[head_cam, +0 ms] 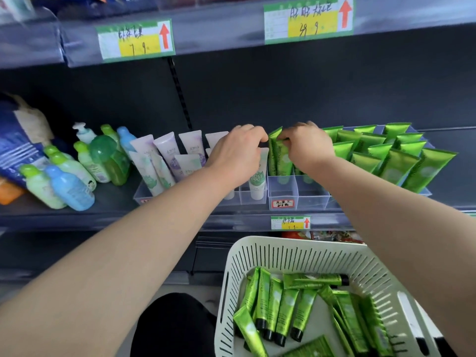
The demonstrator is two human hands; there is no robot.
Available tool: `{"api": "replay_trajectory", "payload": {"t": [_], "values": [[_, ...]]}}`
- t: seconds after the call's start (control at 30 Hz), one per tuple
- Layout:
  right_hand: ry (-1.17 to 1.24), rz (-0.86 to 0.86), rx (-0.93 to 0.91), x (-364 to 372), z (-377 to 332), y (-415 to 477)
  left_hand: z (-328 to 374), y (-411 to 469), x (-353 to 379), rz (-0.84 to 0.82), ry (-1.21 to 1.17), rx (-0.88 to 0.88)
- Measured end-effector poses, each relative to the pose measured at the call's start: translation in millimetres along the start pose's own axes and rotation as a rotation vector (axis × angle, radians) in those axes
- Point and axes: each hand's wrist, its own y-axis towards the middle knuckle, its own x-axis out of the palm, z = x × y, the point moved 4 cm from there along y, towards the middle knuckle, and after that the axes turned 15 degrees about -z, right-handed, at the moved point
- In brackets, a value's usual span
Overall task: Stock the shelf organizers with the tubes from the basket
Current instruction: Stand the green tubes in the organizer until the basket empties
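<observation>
Grips closed: left hand (238,150) and right hand (307,148) pinch glossy green tubes (283,162) in clear plastic organizer (310,195), pale lilac tubes (167,148) beside.

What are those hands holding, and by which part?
Two green tubes standing in the clear organizer. The right hand pinches one by its flat top end; the left hand seems to pinch the other's top edge.
</observation>
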Motion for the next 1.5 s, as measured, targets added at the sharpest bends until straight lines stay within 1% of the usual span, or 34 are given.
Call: {"api": "replay_trajectory", "payload": {"t": [0.23,0.47,0.63,0.73,0.97,1.17,1.33,1.5], "values": [[-0.052,0.048,-0.004,-8.7,-1.1,-10.2,10.0,-5.9,-2.5,-0.019,0.019,0.010],[-0.123,0.092,-0.058,-19.7,0.9,-46.6,27.4,-18.2,-0.4,-0.041,0.116,0.051],[-0.140,0.103,-0.100,2.1,5.0,-99.8,43.0,-35.2,17.8,-0.075,0.103,0.086],[-0.127,0.074,-0.083,26.8,14.6,-134.0,51.7,-50.1,42.3,-0.114,0.086,0.105],[-0.100,-0.136,-0.011,89.0,41.4,-192.6,60.6,-92.0,129.0,-0.287,0.041,0.106],[-0.094,-0.334,0.022,145.2,54.3,-226.1,55.9,-129.7,205.1,-0.499,-0.003,-0.004],[-0.053,-0.533,0.141,188.3,74.8,-249.7,37.1,-166.5,254.5,-0.612,-0.057,-0.123],[0.096,-0.750,0.314,228.2,87.9,-271.8,41.8,-182.4,282.2,-0.706,-0.078,-0.141]]}}
